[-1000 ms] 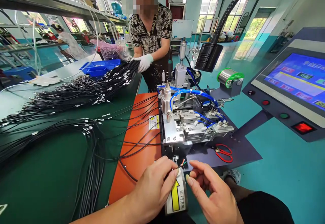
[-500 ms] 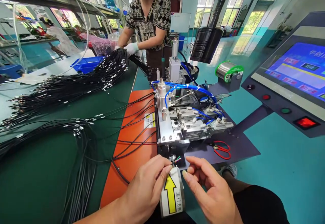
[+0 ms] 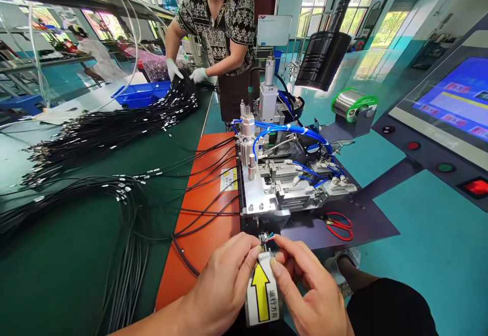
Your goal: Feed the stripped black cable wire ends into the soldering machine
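Note:
My left hand pinches a black cable near its end between thumb and forefinger. Thin coloured wires, green, blue and red among them, fan out of that end. From the right, my right hand reaches in with its forefinger tip at the wires; its thumb stays apart, lower down. Just below the fingertips is a white label with a yellow arrow on a rounded metal part. Right behind the wires stands the metal machine, with several black cables running into its left side over an orange plate.
Red-handled scissors lie on the machine's dark base. A solder spool and a control screen stand to the right. Black cable bundles cover the green mat at left. Across the bench, a gloved co-worker handles cables.
My right hand has come left so its forefinger meets the wire ends. My left hand keeps its pinch. The co-worker's gloved hands have shifted on the bundle, and the view has turned slightly left.

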The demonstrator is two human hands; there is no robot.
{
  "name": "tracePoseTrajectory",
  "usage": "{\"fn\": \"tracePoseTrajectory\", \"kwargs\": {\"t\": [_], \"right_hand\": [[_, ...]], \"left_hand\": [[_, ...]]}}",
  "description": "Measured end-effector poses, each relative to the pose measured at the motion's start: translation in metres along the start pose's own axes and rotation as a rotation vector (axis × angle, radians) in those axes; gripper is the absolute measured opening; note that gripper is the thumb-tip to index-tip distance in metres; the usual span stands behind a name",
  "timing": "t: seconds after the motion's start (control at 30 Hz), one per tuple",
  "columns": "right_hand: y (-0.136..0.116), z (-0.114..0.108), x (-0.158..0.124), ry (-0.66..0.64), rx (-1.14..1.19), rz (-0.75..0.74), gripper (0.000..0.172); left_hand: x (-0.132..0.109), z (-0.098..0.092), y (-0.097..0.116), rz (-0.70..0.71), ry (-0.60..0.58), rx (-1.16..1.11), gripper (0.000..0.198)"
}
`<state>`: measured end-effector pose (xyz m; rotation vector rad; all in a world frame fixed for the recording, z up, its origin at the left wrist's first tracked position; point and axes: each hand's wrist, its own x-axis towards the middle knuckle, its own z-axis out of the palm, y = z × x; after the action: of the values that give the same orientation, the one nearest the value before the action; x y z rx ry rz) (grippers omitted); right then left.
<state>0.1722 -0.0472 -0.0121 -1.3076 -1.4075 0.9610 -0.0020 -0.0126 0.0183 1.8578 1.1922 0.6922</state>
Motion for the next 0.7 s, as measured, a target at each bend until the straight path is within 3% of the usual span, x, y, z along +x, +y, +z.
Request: {"fn": "tracePoseTrajectory", "kwargs": {"t": [0.33,0.7], "right_hand": [[-0.006,0.006,0.0,0.118,-0.102,-0.112,0.025],[-0.002,0.012,-0.003,0.152,-0.056,-0.017,0.029]], "left_hand": [[-0.001,0.003,-0.001,0.011,0.013,-0.005,0.028],[-0.002,0.003,-0.003,0.015,0.029,-0.021,0.026]]}}
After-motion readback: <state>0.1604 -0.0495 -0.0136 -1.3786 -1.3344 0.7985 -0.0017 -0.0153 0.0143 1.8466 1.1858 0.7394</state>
